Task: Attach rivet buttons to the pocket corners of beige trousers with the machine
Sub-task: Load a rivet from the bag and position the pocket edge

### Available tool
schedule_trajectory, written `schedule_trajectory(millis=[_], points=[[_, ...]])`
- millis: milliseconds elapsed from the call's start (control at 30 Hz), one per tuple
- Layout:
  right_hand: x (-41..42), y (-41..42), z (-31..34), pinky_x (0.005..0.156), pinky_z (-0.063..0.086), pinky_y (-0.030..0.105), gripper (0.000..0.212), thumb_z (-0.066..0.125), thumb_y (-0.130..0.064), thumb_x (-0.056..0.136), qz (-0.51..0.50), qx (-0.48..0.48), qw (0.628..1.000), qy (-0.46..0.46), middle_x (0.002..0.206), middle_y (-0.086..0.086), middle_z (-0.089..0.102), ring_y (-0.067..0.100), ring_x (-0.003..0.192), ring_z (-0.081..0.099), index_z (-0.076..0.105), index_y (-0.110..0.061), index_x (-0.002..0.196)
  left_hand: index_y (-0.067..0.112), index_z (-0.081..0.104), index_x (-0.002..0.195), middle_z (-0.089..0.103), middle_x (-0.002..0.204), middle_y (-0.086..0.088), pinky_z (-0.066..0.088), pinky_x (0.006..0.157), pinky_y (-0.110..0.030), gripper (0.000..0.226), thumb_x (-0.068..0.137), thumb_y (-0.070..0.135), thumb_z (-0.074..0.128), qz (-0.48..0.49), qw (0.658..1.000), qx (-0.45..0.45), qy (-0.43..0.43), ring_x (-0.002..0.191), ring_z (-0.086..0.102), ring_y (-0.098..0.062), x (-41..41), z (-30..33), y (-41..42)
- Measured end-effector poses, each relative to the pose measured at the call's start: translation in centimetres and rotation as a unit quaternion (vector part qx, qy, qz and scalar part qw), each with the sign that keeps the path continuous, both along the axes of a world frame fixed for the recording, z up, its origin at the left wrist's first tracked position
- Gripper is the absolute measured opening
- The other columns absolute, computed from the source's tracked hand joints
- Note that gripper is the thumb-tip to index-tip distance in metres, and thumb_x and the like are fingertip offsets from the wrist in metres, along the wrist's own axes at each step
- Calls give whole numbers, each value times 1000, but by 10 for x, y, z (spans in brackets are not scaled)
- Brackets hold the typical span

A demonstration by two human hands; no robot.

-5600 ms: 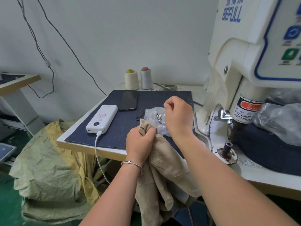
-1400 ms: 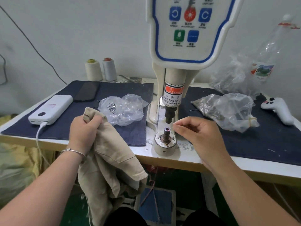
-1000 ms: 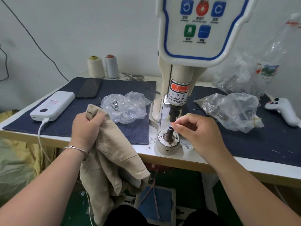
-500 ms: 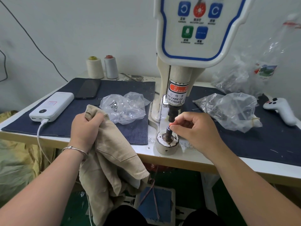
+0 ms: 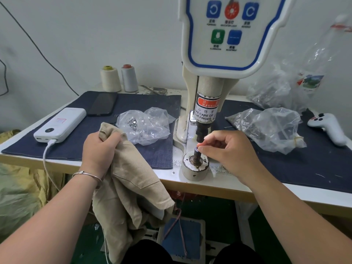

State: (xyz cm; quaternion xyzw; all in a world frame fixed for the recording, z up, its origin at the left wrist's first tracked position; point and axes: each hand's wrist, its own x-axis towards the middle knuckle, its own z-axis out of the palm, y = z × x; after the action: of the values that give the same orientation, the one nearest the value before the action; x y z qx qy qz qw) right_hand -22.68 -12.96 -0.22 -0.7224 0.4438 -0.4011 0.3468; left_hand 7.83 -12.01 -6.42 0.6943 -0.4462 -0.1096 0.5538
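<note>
The rivet machine [image 5: 209,88] stands at the table's middle, its punch above a round lower die [image 5: 195,166] with a dark post. My right hand [image 5: 226,151] pinches a small rivet button [image 5: 196,148] on top of that post. My left hand [image 5: 101,147] grips a corner of the beige trousers [image 5: 131,189], which hang off the table's front edge, left of the die. A clear bag of rivet buttons [image 5: 144,125] lies on the dark cloth behind the trousers.
A white power bank [image 5: 61,124] with a cable and a phone [image 5: 102,103] lie at the left. Two thread cones [image 5: 119,78] stand at the back. More plastic bags [image 5: 270,126] and a white controller [image 5: 327,128] lie at the right. A foot pedal [image 5: 181,239] sits below.
My right hand came from the bag of buttons on the left to the die and lowered its fingertips onto the post. My left hand keeps its grip on the trousers.
</note>
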Motion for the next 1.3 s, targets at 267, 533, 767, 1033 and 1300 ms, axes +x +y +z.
schedule_trajectory(millis=[267, 533, 767, 1033, 1300], points=[[0, 2, 1, 69, 58, 51, 10, 80, -10, 76, -5, 10, 1000, -14, 65, 2, 69, 31, 71, 65, 77, -20, 74, 3, 42, 53, 26, 51, 7, 23, 53, -36, 35, 67, 33, 55, -5, 1000, -9, -1, 51, 22, -8, -1, 0, 1], [-12, 10, -3, 62, 52, 19, 17, 75, -9, 80, -28, -13, 999, -41, 71, -4, 72, 14, 68, 65, 78, -26, 76, -6, 43, 57, 30, 53, 3, 26, 54, -36, 43, 66, 35, 55, 1, 1000, -4, 5, 52, 25, -9, 0, 1, 2], [-44, 82, -30, 69, 50, 28, 7, 73, -35, 72, -102, 53, 988, -105, 75, -2, 71, 10, 73, 64, 75, -31, 77, 21, 46, 48, 32, 53, 6, 27, 56, -34, 24, 59, 36, 62, -46, 993, 17, 107, 55, 32, -8, -9, 20, 15], [-60, 118, -23, 68, 51, 34, 20, 71, -7, 76, -81, 109, 984, -113, 69, 4, 67, 12, 66, 62, 77, -27, 75, 22, 67, 55, 58, 54, -2, 50, 46, -18, 9, 50, 17, 72, -255, 920, 80, 287, 50, 61, -11, -39, 99, 92], [-14, 139, 26, 78, 52, 25, 66, 73, -61, 71, 101, -79, 984, -122, 118, -8, 66, 14, 104, 63, 56, -34, 129, 6, 69, 56, 59, 50, -10, 50, 46, -18, 21, 58, -6, 52, -447, 837, 135, 285, 44, 61, -17, -81, 168, 140]])
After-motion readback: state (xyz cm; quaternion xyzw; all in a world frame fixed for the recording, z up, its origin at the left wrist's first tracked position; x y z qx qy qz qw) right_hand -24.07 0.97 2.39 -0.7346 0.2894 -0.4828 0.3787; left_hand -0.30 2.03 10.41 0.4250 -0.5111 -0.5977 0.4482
